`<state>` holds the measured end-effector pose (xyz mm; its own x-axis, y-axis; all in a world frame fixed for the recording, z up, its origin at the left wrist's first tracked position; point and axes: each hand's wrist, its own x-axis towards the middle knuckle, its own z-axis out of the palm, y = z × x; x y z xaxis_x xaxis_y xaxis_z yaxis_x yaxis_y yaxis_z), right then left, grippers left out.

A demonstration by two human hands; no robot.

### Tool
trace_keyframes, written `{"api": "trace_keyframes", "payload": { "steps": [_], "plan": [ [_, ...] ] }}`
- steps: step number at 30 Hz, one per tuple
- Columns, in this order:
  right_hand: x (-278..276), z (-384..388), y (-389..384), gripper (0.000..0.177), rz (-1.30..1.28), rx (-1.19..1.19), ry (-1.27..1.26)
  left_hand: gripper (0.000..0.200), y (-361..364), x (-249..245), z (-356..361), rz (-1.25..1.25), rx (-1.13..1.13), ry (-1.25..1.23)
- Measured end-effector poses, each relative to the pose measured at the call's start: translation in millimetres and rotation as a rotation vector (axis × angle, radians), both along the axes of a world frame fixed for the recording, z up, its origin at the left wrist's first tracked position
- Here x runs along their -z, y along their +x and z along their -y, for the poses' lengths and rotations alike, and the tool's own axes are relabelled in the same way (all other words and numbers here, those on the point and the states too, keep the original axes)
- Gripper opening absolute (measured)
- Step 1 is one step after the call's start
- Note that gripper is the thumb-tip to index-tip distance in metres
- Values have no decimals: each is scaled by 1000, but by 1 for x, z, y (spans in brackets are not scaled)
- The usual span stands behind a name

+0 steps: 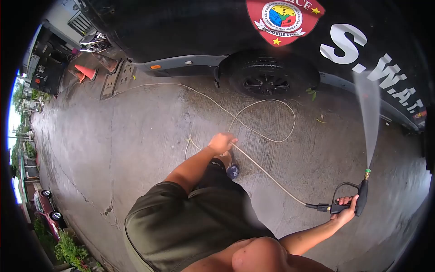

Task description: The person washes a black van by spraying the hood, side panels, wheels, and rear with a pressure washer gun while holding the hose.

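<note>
My right hand (pixel 346 209) is wrapped round the grip of a black spray gun (pixel 361 199) with a green-tipped nozzle. A fan of water (pixel 369 122) shoots from it onto the lower side of a black vehicle (pixel 181 31) marked S.W.A.T. A pale hose (pixel 267 174) runs from the gun's black connector to my left hand (pixel 222 143), whose fingers are closed round it. Beyond that hand the hose loops over the wet concrete beside the vehicle's wheel (pixel 267 84).
Orange cones (pixel 86 72) stand by a metal grate (pixel 113 81) at the upper left, near a parked motorcycle (pixel 94 41). A red car (pixel 45 211) and green plants (pixel 70 249) are at the lower left. My shoe (pixel 233 171) rests on the wet ground.
</note>
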<state>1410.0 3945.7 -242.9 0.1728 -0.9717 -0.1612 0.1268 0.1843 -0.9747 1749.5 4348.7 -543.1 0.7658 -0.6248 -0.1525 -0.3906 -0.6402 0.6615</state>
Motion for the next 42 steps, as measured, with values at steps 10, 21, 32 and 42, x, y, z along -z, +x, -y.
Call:
{"api": "trace_keyframes", "payload": {
  "steps": [10,21,32,42],
  "plan": [
    [-46,-96,37,17,-336,-208,-473,46,-99,10,-336,75,-617,623],
    [-62,-364,244,29,-512,-1012,-832,43,-244,20,-511,-177,-1265,402],
    [-220,-397,386,44,-640,-654,-1195,41,2,-158,-506,573,-958,-151],
    [-209,-378,555,46,-766,-765,-1318,36,85,-243,-457,737,-556,-85]
  ]
}}
